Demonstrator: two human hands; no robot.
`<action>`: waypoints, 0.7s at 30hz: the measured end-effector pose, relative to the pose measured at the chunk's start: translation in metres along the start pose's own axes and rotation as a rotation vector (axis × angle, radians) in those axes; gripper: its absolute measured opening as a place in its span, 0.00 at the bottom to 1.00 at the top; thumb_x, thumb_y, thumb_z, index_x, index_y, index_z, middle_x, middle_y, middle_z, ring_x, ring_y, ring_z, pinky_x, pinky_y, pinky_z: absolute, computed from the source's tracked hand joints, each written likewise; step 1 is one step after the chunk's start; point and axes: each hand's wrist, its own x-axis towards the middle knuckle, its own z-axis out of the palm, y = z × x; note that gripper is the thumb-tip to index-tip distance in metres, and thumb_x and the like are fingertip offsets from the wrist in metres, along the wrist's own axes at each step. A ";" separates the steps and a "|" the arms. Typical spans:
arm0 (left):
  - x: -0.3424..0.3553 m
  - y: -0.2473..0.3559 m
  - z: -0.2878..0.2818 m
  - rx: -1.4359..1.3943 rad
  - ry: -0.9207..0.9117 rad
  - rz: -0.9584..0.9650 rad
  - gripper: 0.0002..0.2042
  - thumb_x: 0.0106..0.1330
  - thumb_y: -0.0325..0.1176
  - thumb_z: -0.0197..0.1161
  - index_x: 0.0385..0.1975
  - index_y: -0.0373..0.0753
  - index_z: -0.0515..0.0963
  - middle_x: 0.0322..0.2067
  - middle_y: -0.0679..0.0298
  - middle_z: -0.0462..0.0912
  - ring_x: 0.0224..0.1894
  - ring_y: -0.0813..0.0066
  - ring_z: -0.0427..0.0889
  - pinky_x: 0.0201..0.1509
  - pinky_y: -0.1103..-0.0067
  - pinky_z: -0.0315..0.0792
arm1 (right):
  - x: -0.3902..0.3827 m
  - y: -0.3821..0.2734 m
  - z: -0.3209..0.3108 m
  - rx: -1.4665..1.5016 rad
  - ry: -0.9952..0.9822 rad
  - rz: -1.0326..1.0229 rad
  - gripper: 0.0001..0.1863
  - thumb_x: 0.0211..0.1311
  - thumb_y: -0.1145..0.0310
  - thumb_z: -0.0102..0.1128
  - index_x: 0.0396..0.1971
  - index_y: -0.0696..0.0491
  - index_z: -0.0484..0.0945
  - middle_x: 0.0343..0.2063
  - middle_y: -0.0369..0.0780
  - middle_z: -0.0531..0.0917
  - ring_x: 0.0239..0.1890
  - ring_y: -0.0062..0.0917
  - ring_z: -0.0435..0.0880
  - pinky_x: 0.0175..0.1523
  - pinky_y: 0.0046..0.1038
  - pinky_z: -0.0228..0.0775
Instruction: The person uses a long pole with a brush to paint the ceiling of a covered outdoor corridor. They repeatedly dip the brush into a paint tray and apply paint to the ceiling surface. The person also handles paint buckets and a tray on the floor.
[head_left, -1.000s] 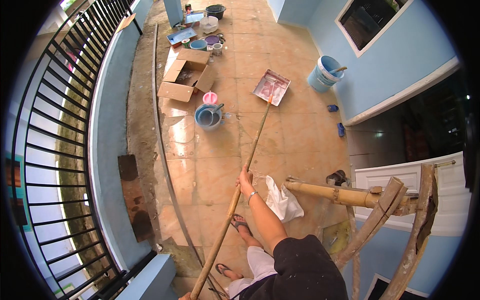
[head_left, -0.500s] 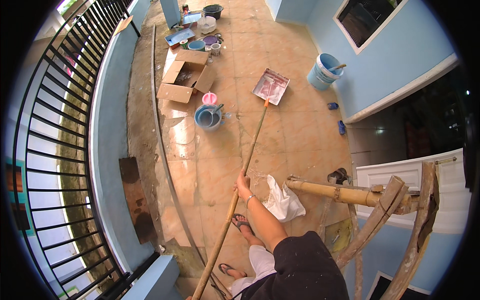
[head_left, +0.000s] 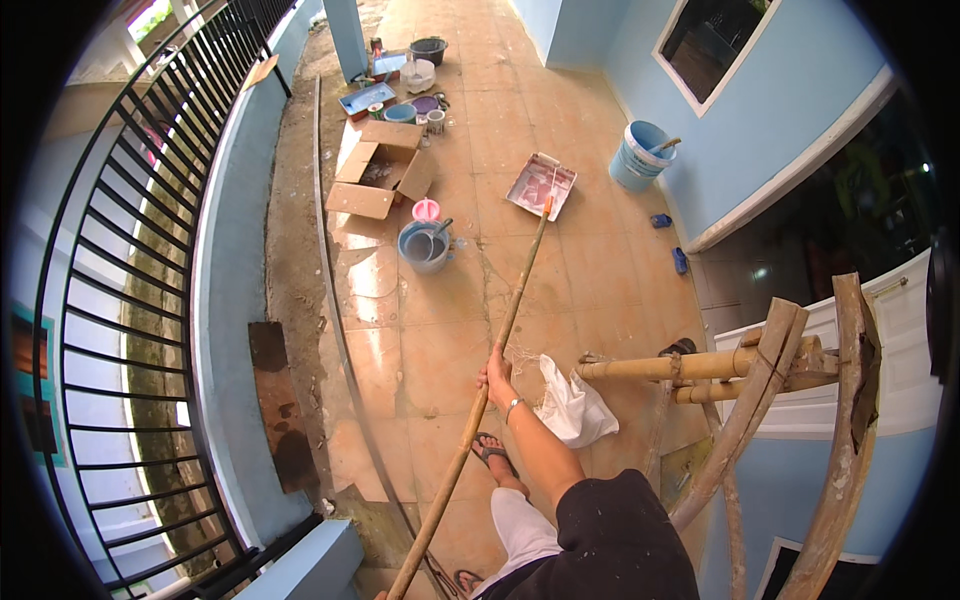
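Floor (head_left: 440,330): brownish tiles ran between the low wall (head_left: 228,350) and black railing (head_left: 128,362) on the left and the blue house wall (head_left: 760,130) along the right edge.
Wooden frame (head_left: 742,422): stood at the floor's near right corner, partly hiding the white door (head_left: 905,340).
Pole (head_left: 451,470): slanted from the floor's near edge to the tray, its near end cut off by the view; the roller (head_left: 548,205) at its far end was hard to make out beyond the orange part.
Cardboard box (head_left: 362,198): flaps open, toward the left edge, tubs crowded behind it.
Big bucket (head_left: 637,163): stood near the right edge; its printing was too small to read.
White bag (head_left: 575,405): lay crumpled just right of the right hand.
Tray (head_left: 530,207): sat mid-floor, smeared pinkish.
Small bucket (head_left: 425,264): stood left of the pole.
Right hand (head_left: 496,376): closed around the pole.
Left hand (head_left: 381,595): only a sliver showed; I could not tell its grip.
Blue slippers (head_left: 680,262): lay near the right edge.
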 end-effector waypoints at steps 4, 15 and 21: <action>-0.047 -0.120 0.077 -0.142 0.066 0.060 0.09 0.52 0.35 0.63 0.32 0.41 0.82 0.26 0.46 0.83 0.33 0.39 0.81 0.40 0.54 0.75 | -0.102 0.051 -0.025 0.022 -0.105 -0.053 0.30 0.73 0.34 0.42 0.26 0.47 0.61 0.14 0.33 0.64 0.11 0.21 0.64 0.16 0.31 0.62; -0.173 -0.402 0.327 -0.285 0.232 0.237 0.13 0.61 0.41 0.57 0.35 0.42 0.86 0.35 0.49 0.85 0.39 0.46 0.83 0.45 0.57 0.77 | -0.483 0.184 -0.095 0.152 -0.765 -0.511 0.14 0.76 0.54 0.50 0.34 0.47 0.73 0.18 0.35 0.72 0.19 0.26 0.75 0.24 0.32 0.72; -0.230 -0.425 0.274 -0.525 0.420 0.316 0.11 0.60 0.38 0.58 0.32 0.40 0.84 0.31 0.49 0.82 0.35 0.47 0.80 0.42 0.57 0.75 | -0.720 0.175 -0.129 0.029 -1.165 -0.655 0.12 0.76 0.61 0.46 0.47 0.54 0.62 0.23 0.42 0.71 0.19 0.31 0.74 0.27 0.38 0.72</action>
